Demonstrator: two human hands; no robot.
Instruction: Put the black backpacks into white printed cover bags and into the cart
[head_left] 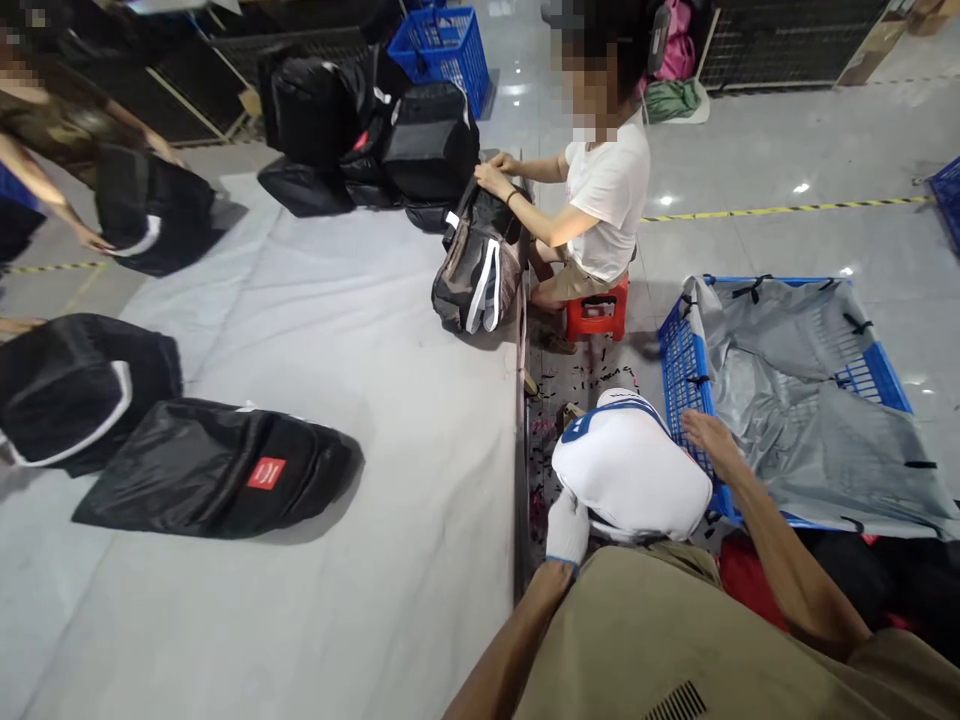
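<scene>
- A person is sitting at the bottom of the head view, holding a white bag [630, 470] between both hands, over dark floor just right of a wide grey sheet [360, 400]; the bag is rounded and puffy, made of smooth fabric, with a blue band near its top.
- The left hand [567, 528], wearing a white knitted glove with a blue cuff, is pressing against the bag's lower left edge with fingers curled onto it; whether it is gripping firmly I cannot tell.
- The right hand [709, 440], bare, is lying flat and open-fingered against the bag's right side, close to the rim of a blue crate [682, 370].
- The crate is rectangular plastic mesh; a crumpled grey liner [787, 400] with black ties is draping over its walls.
- Small black scraps are lying scattered on the floor above the bag.
- On the sheet to the left, a flat black bag [217, 468] of glossy, wrinkled fabric with a red square label is lying beside another black bag [75, 385] trimmed in white.
- Across the sheet, a co-worker in a white shirt is sitting on a red stool [596, 312], handling a black and grey backpack [480, 262]; a heap of black bags [375, 140] is resting behind it.
- At the upper left, another person's arms are reaching to a black bag [150, 205].
</scene>
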